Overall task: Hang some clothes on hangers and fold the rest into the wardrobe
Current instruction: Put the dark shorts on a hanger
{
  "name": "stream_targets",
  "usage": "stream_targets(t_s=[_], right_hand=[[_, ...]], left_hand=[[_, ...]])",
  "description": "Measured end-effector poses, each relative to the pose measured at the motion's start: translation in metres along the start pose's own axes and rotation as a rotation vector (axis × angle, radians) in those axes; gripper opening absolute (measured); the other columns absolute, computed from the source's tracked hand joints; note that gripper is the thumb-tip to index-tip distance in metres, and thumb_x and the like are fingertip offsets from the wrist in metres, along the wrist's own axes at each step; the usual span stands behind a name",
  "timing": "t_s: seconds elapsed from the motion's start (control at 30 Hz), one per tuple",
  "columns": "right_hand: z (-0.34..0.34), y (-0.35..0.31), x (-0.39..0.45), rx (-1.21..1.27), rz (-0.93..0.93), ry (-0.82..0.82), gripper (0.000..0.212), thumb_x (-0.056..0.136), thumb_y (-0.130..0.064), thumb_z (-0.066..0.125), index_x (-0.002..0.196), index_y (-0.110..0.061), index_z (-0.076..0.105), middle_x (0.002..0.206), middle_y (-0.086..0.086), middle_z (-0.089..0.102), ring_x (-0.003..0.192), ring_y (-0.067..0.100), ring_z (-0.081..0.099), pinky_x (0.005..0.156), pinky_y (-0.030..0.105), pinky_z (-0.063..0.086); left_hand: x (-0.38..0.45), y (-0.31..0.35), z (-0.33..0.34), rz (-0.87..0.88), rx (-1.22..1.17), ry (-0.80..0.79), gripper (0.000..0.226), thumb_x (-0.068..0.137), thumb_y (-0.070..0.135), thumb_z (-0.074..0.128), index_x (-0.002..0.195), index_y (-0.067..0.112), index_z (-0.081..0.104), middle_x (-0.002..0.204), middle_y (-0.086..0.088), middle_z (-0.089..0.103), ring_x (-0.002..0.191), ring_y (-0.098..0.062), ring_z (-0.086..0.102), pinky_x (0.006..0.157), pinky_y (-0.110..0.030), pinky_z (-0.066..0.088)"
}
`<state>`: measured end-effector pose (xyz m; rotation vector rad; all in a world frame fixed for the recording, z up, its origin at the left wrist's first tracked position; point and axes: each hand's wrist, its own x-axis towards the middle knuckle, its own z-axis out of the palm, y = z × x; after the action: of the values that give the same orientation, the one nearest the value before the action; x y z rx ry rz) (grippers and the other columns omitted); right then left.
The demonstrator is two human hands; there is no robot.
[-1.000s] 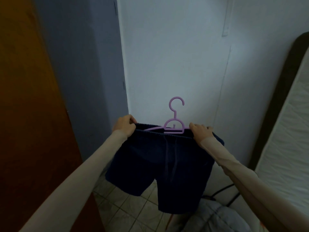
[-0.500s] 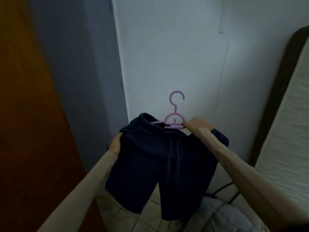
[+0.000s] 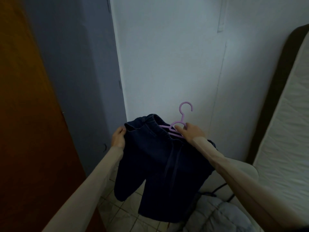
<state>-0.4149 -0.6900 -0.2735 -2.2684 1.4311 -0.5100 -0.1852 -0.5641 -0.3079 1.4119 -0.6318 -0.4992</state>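
Head view: the person is holding a pair of dark shorts [image 3: 160,158] up in front of a pale wall [image 3: 167,56], off the tiled floor [image 3: 120,213] so the legs are hanging free. The left hand [image 3: 119,137] is gripping the left end of the waistband, fingers curled round the cloth — probably to keep it stretched while the other side is being fitted. The right hand [image 3: 190,133] is pinching the purple hanger [image 3: 181,121] at its neck, just under the hook, with the hanger's arm lying inside the waistband. The hook is pointing upward, free for a rail. A wooden door [image 3: 28,114] is standing at the left, a mattress [image 3: 284,123] leaning at the right — no rail or shelf is showing here.
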Motion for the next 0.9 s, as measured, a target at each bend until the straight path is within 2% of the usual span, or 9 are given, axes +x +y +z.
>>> stream_targets(t_s=[0.07, 0.13, 0.23, 0.3, 0.43, 0.57, 0.67, 0.73, 0.9], right_hand=[[0.0, -0.001, 0.001, 0.014, 0.018, 0.0, 0.066, 0.088, -0.067, 0.036, 0.105, -0.006, 0.058, 0.098, 0.014, 0.063, 0.084, 0.027, 0.057, 0.073, 0.033, 0.041], [0.001, -0.001, 0.004, 0.036, 0.037, 0.003, 0.07, 0.088, -0.066, 0.037, 0.11, -0.004, 0.061, 0.096, 0.015, 0.066, 0.087, 0.029, 0.061, 0.073, 0.032, 0.043], [0.002, -0.002, 0.002, 0.208, 0.113, 0.003, 0.054, 0.095, -0.052, 0.038, 0.085, -0.005, 0.063, 0.083, 0.012, 0.063, 0.077, 0.027, 0.058, 0.068, 0.028, 0.038], [0.002, -0.002, 0.002, 0.27, 0.128, 0.027, 0.042, 0.098, -0.035, 0.039, 0.085, -0.002, 0.063, 0.085, 0.014, 0.06, 0.077, 0.028, 0.055, 0.065, 0.027, 0.033], [0.006, -0.01, 0.003, 0.31, 0.086, 0.058, 0.036, 0.097, -0.017, 0.037, 0.094, 0.006, 0.063, 0.083, 0.014, 0.053, 0.078, 0.026, 0.051, 0.064, 0.026, 0.03], [0.006, -0.014, 0.0, 0.354, 0.046, 0.102, 0.031, 0.097, -0.014, 0.036, 0.081, 0.003, 0.056, 0.075, 0.018, 0.055, 0.076, 0.026, 0.05, 0.059, 0.029, 0.028], [0.0, -0.012, 0.003, 0.414, 0.067, 0.154, 0.035, 0.095, -0.011, 0.039, 0.089, 0.012, 0.064, 0.092, 0.03, 0.063, 0.091, 0.038, 0.058, 0.07, 0.035, 0.038], [-0.003, -0.015, 0.001, 0.41, 0.054, 0.151, 0.036, 0.094, -0.01, 0.039, 0.091, 0.015, 0.065, 0.099, 0.033, 0.063, 0.095, 0.04, 0.058, 0.074, 0.036, 0.04], [-0.008, -0.026, 0.004, 0.413, 0.043, 0.152, 0.037, 0.096, -0.012, 0.038, 0.095, 0.015, 0.063, 0.102, 0.03, 0.064, 0.096, 0.038, 0.059, 0.064, 0.031, 0.03]], left_hand=[[-0.003, 0.002, 0.005, 0.015, 0.012, -0.019, 0.03, 0.1, 0.009, 0.038, 0.076, 0.017, 0.053, 0.08, -0.001, 0.055, 0.079, -0.017, 0.049, 0.067, -0.024, 0.036], [-0.006, 0.004, 0.01, 0.016, 0.007, -0.027, 0.031, 0.1, 0.009, 0.038, 0.073, 0.017, 0.052, 0.077, -0.001, 0.053, 0.073, -0.014, 0.047, 0.064, -0.023, 0.035], [-0.008, 0.008, 0.012, 0.006, 0.009, 0.006, 0.029, 0.099, 0.008, 0.041, 0.074, 0.015, 0.054, 0.076, -0.001, 0.054, 0.071, -0.013, 0.047, 0.062, -0.022, 0.036], [-0.008, 0.012, 0.01, 0.02, 0.044, 0.043, 0.021, 0.097, 0.009, 0.044, 0.083, 0.011, 0.059, 0.081, -0.004, 0.057, 0.073, -0.013, 0.05, 0.064, -0.023, 0.039], [-0.005, 0.018, 0.005, 0.026, 0.118, 0.172, 0.016, 0.095, 0.01, 0.05, 0.097, 0.008, 0.066, 0.099, -0.008, 0.061, 0.091, -0.019, 0.052, 0.082, -0.028, 0.042], [0.004, 0.026, -0.01, -0.143, 0.212, 0.331, 0.029, 0.094, 0.015, 0.05, 0.116, 0.002, 0.063, 0.119, -0.009, 0.059, 0.106, -0.026, 0.055, 0.097, -0.033, 0.044], [0.009, 0.023, -0.028, -0.281, 0.314, 0.366, 0.036, 0.094, 0.017, 0.05, 0.121, -0.004, 0.057, 0.127, -0.018, 0.056, 0.113, -0.034, 0.054, 0.093, -0.035, 0.044], [0.01, 0.017, -0.035, -0.316, 0.344, 0.349, 0.039, 0.093, 0.018, 0.05, 0.125, -0.006, 0.054, 0.13, -0.019, 0.053, 0.115, -0.036, 0.053, 0.097, -0.037, 0.044], [0.002, 0.005, -0.037, -0.411, 0.355, 0.334, 0.043, 0.096, 0.017, 0.044, 0.132, -0.006, 0.045, 0.133, -0.022, 0.049, 0.115, -0.037, 0.052, 0.093, -0.037, 0.044]])
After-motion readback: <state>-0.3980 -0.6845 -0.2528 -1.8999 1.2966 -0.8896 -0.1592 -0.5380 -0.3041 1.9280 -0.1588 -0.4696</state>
